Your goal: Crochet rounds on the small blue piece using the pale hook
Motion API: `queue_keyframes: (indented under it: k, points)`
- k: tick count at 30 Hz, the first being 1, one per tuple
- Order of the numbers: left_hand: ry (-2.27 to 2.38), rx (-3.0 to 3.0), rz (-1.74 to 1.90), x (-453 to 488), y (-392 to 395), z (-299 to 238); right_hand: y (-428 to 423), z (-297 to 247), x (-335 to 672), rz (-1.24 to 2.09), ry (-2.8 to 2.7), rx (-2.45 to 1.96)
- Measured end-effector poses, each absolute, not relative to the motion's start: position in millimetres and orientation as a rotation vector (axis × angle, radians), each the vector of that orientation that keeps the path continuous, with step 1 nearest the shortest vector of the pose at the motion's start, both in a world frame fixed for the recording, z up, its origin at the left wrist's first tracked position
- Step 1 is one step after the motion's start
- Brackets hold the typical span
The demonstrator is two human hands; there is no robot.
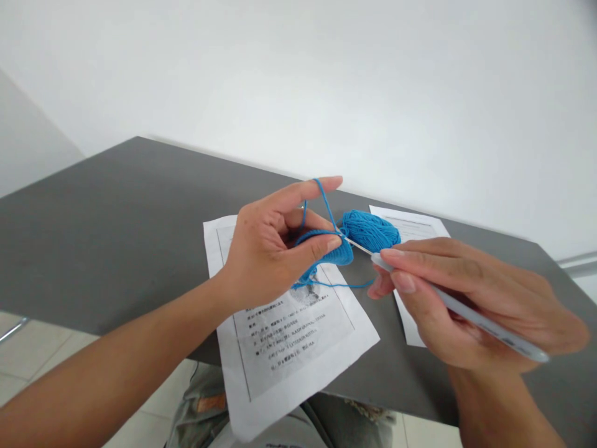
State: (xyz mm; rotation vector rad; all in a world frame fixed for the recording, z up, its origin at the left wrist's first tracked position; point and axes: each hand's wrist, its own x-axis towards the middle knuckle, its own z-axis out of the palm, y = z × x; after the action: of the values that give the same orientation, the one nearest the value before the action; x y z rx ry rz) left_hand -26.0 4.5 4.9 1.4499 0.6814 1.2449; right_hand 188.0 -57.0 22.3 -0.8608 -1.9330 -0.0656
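The left hand (265,249) has its fingers clamped on one blue piece (344,254), with yarn (324,199) over the raised forefinger. The right hand (466,292) has its fingers clamped on one hook (489,330), whose tip touches the piece. One ball (373,229) lies just beyond the fingertips, and two sheets (289,348) lie below on the tabletop (116,236).

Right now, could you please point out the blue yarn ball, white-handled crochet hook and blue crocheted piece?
Blue yarn ball (373,229), head view, wound top.
White-handled crochet hook (527,350), head view, handle's rear end.
Blue crocheted piece (346,254), head view, edge nearest the hook.
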Motion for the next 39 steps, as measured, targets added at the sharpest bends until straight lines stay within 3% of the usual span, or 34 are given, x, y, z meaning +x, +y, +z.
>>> queue_keyframes:
  k: [14,39]
  points:
    - [0.646,1.582,1.236,-38.6,11.3,5.7,-54.4,25.0,188.0,-0.429,-2.182,-0.671]
    - [0.525,1.747,0.934,-49.8,13.7,12.0,-65.4,29.3,197.3,0.009,-1.996,-0.864]
